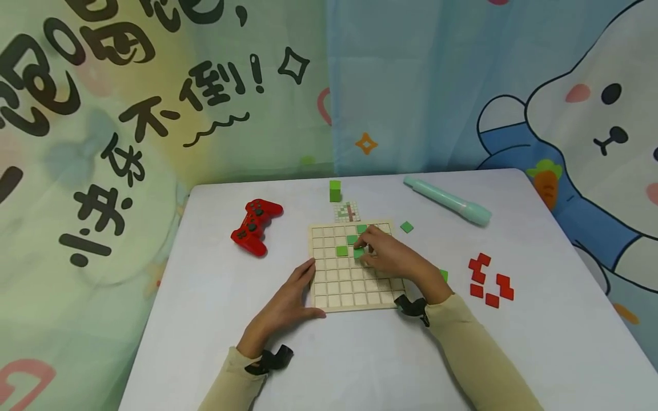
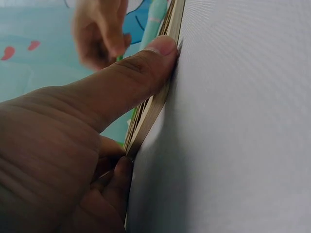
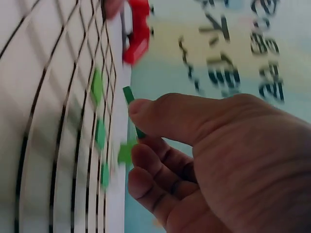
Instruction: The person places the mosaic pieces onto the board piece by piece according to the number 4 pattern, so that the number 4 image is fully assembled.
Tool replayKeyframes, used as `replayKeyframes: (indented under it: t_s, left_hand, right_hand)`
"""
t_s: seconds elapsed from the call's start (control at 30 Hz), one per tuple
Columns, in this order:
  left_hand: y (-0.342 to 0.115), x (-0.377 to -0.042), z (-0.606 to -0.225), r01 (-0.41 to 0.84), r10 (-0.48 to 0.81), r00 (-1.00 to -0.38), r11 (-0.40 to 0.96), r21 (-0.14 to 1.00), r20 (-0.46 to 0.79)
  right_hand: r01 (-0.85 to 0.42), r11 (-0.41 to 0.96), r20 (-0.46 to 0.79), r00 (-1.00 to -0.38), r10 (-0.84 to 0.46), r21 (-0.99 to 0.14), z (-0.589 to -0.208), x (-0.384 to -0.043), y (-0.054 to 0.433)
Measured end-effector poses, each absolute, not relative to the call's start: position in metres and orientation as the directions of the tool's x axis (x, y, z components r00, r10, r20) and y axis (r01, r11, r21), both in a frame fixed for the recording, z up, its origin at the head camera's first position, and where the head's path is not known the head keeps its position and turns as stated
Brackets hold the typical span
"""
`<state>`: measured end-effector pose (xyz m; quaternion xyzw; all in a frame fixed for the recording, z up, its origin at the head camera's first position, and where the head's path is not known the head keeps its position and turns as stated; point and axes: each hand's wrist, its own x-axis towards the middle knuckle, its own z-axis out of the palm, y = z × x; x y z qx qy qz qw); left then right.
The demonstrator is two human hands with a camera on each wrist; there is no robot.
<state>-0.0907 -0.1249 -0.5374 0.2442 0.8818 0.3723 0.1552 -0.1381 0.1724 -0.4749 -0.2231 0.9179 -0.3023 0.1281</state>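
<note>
A pale wooden grid board (image 1: 346,288) lies on the table, its left side and near edge held by my left hand (image 1: 288,299). In the left wrist view, the thumb (image 2: 141,65) lies along the board's edge and the other fingers bend at its corner. My right hand (image 1: 388,254) pinches a thin green tile (image 3: 129,93) between thumb and fingertips, just over the board's upper middle. Three green tiles sit in board squares: one on the left (image 1: 341,251), two more in a rising diagonal, the middle tile (image 1: 352,240) and the top tile (image 1: 362,229).
Behind the board are a small patterned grid card (image 1: 345,212) and a green block (image 1: 335,191). A loose green tile (image 1: 406,227) lies right of it; another (image 1: 444,275) is partly behind my right forearm. Several red tiles (image 1: 492,300), a teal pen-like tube (image 1: 447,201) and a red game controller (image 1: 253,228) surround it.
</note>
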Motion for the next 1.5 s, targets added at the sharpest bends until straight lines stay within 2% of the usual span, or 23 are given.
replayKeyframes:
  t_s: [0.13,0.3,0.6,0.9,1.03,1.23,1.37,1.5]
  left_hand:
    - [-0.125,-0.091,-0.537,0.32,0.553,-0.829,0.595,0.737,-0.086]
    - [-0.125,-0.093,-0.538,0.313,0.557,-0.825,0.592,0.742,-0.097]
    - [-0.128,-0.093,-0.537,0.309,0.547,-0.831,0.606,0.733,-0.103]
    - [-0.126,-0.094,-0.538,0.328,0.555,-0.826,0.616,0.716,-0.099]
    - [-0.124,-0.092,-0.539,0.314,0.55,-0.828,0.617,0.722,-0.109]
    - [-0.117,-0.089,-0.537,0.306,0.541,-0.833,0.623,0.72,-0.114]
    - [-0.117,-0.087,-0.535,0.303,0.524,-0.845,0.633,0.713,-0.105]
    - [-0.115,-0.085,-0.535,0.3,0.524,-0.845,0.633,0.714,-0.109]
  right_hand:
    - [-0.411,0.703,-0.119,-0.811,-0.573,-0.58,-0.478,-0.144,0.143]
    - [-0.477,0.71,-0.127,-0.778,-0.615,-0.519,-0.488,-0.15,0.121]
    - [-0.482,0.7,-0.115,-0.776,-0.62,-0.527,-0.497,-0.156,0.11]
    - [-0.481,0.684,-0.053,-0.797,-0.602,-0.549,-0.495,-0.15,0.125]
    - [-0.408,0.679,0.008,-0.86,-0.51,-0.611,-0.488,-0.13,0.158]
    - [-0.222,0.733,0.084,-0.972,-0.221,-0.642,-0.484,-0.091,0.229]
    - [-0.054,0.774,0.047,-0.998,-0.031,-0.631,-0.486,-0.075,0.267]
    - [0.055,0.767,-0.048,-0.998,0.032,-0.639,-0.492,-0.061,0.293]
